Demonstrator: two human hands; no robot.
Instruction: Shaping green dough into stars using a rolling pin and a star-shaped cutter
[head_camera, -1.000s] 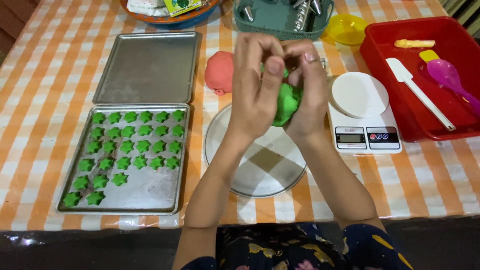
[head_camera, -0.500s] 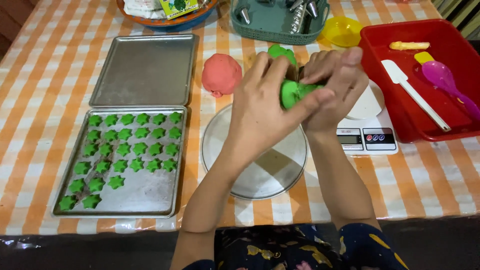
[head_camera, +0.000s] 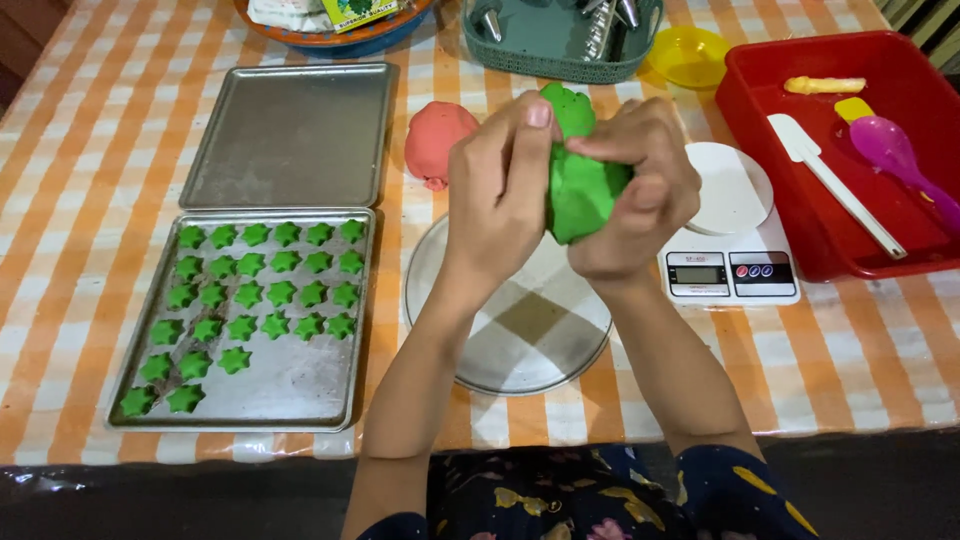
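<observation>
Both hands hold one lump of green dough (head_camera: 578, 185) in the air above a round clear glass plate (head_camera: 510, 340). My left hand (head_camera: 500, 195) grips its left side with the thumb up along the top. My right hand (head_camera: 640, 190) wraps the right side, fingers curled into the dough. A second lump, of pink dough (head_camera: 437, 140), lies on the checked cloth just beyond my left hand. To the left, a metal baking tray (head_camera: 290, 385) carries several small green star-shaped dough pieces (head_camera: 262, 290) in rows.
An empty metal tray (head_camera: 290, 135) lies behind the filled one. A white kitchen scale (head_camera: 735, 240) stands right of the plate. A red tub (head_camera: 850, 250) holds a white spatula (head_camera: 835, 195) and a purple spoon (head_camera: 895, 155). A green basket (head_camera: 555, 45) and a yellow bowl (head_camera: 688, 55) sit at the back.
The hands have shifted on the green dough, which now shows as a larger, taller lump between them. The view has moved slightly, with the hands a little higher over the plate.
</observation>
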